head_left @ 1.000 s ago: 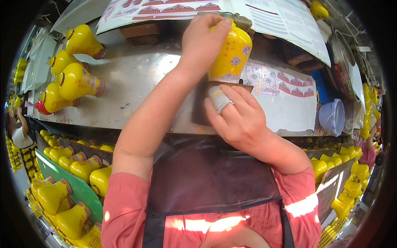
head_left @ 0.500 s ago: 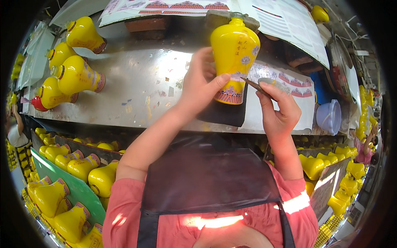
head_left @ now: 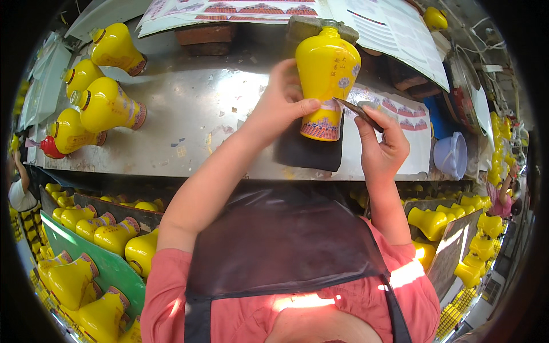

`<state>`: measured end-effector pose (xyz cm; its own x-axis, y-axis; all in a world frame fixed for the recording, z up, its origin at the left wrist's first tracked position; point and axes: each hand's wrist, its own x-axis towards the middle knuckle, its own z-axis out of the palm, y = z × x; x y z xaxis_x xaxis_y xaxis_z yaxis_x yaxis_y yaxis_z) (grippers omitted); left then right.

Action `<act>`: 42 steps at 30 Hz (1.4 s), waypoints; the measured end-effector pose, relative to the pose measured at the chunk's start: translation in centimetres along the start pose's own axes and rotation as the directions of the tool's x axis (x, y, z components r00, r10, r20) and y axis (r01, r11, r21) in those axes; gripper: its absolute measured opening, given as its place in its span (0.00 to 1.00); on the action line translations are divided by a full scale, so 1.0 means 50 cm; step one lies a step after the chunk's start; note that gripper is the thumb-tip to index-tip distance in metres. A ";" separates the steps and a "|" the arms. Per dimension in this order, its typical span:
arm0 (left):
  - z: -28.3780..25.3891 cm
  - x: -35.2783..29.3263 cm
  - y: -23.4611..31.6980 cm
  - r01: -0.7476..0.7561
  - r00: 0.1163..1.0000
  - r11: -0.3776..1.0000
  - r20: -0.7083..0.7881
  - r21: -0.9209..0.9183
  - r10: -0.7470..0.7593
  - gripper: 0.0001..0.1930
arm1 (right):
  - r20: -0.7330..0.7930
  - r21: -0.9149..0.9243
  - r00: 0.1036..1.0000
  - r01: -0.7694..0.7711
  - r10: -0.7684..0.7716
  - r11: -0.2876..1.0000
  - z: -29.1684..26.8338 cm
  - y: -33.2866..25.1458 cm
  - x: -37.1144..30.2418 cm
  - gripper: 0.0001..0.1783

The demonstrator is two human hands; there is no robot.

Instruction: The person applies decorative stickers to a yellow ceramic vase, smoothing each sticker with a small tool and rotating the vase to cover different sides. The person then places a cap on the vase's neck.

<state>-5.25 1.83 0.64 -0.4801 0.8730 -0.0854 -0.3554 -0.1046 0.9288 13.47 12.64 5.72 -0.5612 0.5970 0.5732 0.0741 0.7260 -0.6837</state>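
Note:
A glossy yellow bottle with purple flower decals and a patterned band round its foot lies on the bench, neck away from me. Its neck end rests at a grey block, and a black cloth is under its foot. My left hand grips the bottle's narrow lower part, thumb on the front and fingers round the left side. Pinched in my right hand is a dark, pointed, tweezers-like tool. Its tip meets the bottle just above a pale band, beside my left thumb.
Several yellow bottles lie at the bench's left, one with a red cap. Printed decal sheets lie at the back, propped on bricks. A pale blue bucket stands right. More bottles fill racks below, beside a green board.
The bottle has turned slightly in my left hand, its lettering and flowers shifting right. My right hand and the tool have moved a little left, the tip now higher on the bottle.

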 end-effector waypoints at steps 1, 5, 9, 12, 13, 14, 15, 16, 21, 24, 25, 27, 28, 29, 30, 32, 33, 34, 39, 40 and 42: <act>-0.001 0.001 0.000 0.004 1.000 1.000 0.002 0.001 -0.004 0.49 | 0.000 0.001 1.000 -0.029 0.029 1.000 0.001 -0.001 0.001 0.14; -0.005 0.003 0.001 0.015 1.000 1.000 0.004 0.007 -0.015 0.51 | 0.021 -0.021 1.000 0.007 -0.007 1.000 0.003 -0.012 0.013 0.15; -0.010 -0.003 0.009 0.003 0.999 0.998 0.045 -0.061 -0.001 0.50 | 0.017 -0.049 0.999 0.053 -0.052 0.997 0.003 -0.025 0.038 0.16; -0.004 -0.010 0.016 -0.004 0.999 0.998 0.040 -0.067 0.007 0.49 | 0.116 -0.048 0.990 0.087 -0.081 0.995 -0.001 -0.035 0.060 0.16; 0.000 -0.012 0.018 -0.006 1.000 0.999 0.020 -0.038 0.007 0.49 | 0.171 -0.060 0.982 0.088 -0.076 0.994 -0.002 -0.037 0.067 0.16; 0.004 -0.015 0.020 -0.007 1.000 1.000 0.001 -0.008 0.007 0.48 | 0.226 -0.072 0.972 0.089 -0.070 0.993 -0.003 -0.040 0.073 0.17; 0.009 -0.016 0.022 -0.007 1.000 1.000 -0.019 0.021 0.007 0.48 | 0.275 -0.119 0.954 0.153 -0.116 0.981 -0.002 -0.040 0.082 0.17; 0.012 -0.017 0.024 -0.007 1.000 1.000 -0.028 0.030 0.008 0.48 | 0.266 -0.190 0.948 0.232 -0.177 0.954 -0.002 -0.041 0.087 0.17; 0.023 -0.022 0.029 -0.010 0.998 0.999 -0.064 0.039 0.013 0.47 | 0.268 -0.311 0.871 0.483 -0.412 0.818 -0.001 -0.050 0.093 0.18; 0.025 -0.025 0.030 -0.003 0.998 1.000 -0.068 -0.008 0.002 0.46 | 0.383 -0.368 0.874 0.440 -0.298 0.819 -0.006 -0.059 0.086 0.18; 0.025 -0.026 0.031 -0.004 0.998 1.000 -0.066 -0.011 0.003 0.46 | 0.392 -0.414 0.880 0.431 -0.270 0.802 -0.008 -0.061 0.085 0.18; 0.025 -0.027 0.031 -0.008 0.998 1.000 -0.063 -0.016 0.007 0.46 | 0.382 -0.471 0.869 0.475 -0.314 0.743 -0.011 -0.065 0.082 0.18; 0.025 -0.028 0.032 -0.008 0.998 1.000 -0.062 -0.025 0.007 0.46 | 0.382 -0.500 0.866 0.487 -0.322 0.716 -0.013 -0.066 0.082 0.18; 0.024 -0.029 0.032 -0.009 0.998 0.999 -0.060 -0.034 0.007 0.46 | 0.387 -0.449 0.863 0.483 -0.324 0.752 -0.012 -0.066 0.083 0.18; 0.024 -0.029 0.032 -0.009 0.998 0.999 -0.057 -0.044 0.007 0.46 | 0.391 -0.396 0.861 0.477 -0.326 0.784 -0.011 -0.064 0.084 0.18; 0.023 -0.029 0.032 -0.010 0.998 0.999 -0.057 -0.046 0.007 0.46 | 0.392 -0.392 0.867 0.460 -0.308 0.796 -0.010 -0.061 0.088 0.18; 0.023 -0.030 0.031 -0.010 0.998 0.999 -0.057 -0.047 0.007 0.46 | 0.389 -0.441 0.875 0.451 -0.288 0.776 -0.010 -0.059 0.089 0.18; 0.023 -0.030 0.030 -0.015 0.998 0.999 -0.060 -0.048 0.012 0.45 | 0.381 -0.482 0.886 0.434 -0.265 0.761 -0.010 -0.056 0.091 0.18; 0.024 -0.028 0.025 -0.040 0.996 0.999 -0.078 -0.035 0.037 0.43 | 0.412 -0.340 0.682 0.730 -0.604 0.593 -0.007 -0.048 0.079 0.18; 0.024 -0.028 0.024 -0.039 0.996 0.998 -0.081 -0.043 0.035 0.42 | 0.490 -0.275 0.648 0.750 -0.583 0.602 -0.006 -0.048 0.075 0.18; 0.022 -0.026 0.023 -0.042 0.996 0.997 -0.087 -0.069 0.036 0.40 | 0.500 -0.132 0.652 0.708 -0.570 0.694 -0.006 -0.047 0.067 0.20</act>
<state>-4.14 1.08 2.19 -0.5607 0.8239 -0.0828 -0.3890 -0.1738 0.9047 11.66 13.06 9.39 -0.8202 -0.1951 0.5378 -0.2369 0.9715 -0.0089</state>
